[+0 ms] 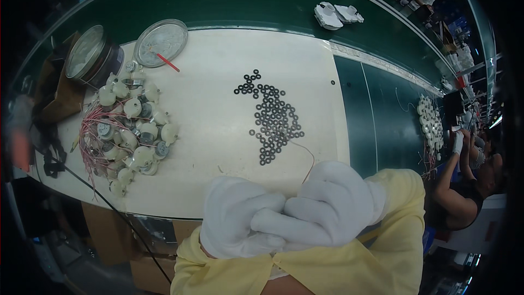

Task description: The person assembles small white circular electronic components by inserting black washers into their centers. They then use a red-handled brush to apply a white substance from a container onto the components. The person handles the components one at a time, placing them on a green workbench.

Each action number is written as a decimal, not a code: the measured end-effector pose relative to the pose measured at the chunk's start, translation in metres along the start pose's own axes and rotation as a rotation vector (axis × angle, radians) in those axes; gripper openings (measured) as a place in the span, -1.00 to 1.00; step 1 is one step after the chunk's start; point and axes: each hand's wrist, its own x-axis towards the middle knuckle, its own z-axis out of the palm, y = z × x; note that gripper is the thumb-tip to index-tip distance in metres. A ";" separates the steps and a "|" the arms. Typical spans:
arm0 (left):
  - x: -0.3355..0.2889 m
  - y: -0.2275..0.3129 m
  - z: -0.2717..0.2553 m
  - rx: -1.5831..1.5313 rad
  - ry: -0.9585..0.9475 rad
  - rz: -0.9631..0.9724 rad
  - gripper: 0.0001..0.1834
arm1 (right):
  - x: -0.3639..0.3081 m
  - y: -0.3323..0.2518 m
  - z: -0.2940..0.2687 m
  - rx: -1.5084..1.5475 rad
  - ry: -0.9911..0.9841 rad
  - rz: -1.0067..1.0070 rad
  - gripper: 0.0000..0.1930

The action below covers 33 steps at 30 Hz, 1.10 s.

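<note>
My left hand and my right hand, both in white gloves, are closed and pressed together at the table's near edge. Whatever they grip is hidden by the gloves. A thin reddish wire rises from behind the right hand and curves toward a loose spread of small black rings beyond my hands. To the left lies a heap of round cream-coloured and metal parts, probably small motors, with pink and red wires trailing from it.
At the far left stand a round tin, a cardboard box and a round metal lid with a red stick. White crumpled pieces lie on the green surface beyond. Other people work at the right, near another pile of white parts.
</note>
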 end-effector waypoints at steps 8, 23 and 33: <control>0.012 0.003 0.004 0.095 -0.067 0.102 -0.67 | -0.012 0.013 -0.016 0.256 -0.170 0.013 -0.70; -0.008 -0.029 -0.017 0.825 -0.297 -0.275 -0.75 | -0.079 0.076 -0.169 0.597 -0.290 0.572 -0.28; -0.001 -0.036 -0.016 1.000 -0.333 -0.287 -0.80 | -0.207 0.201 -0.108 1.669 0.078 0.849 -0.41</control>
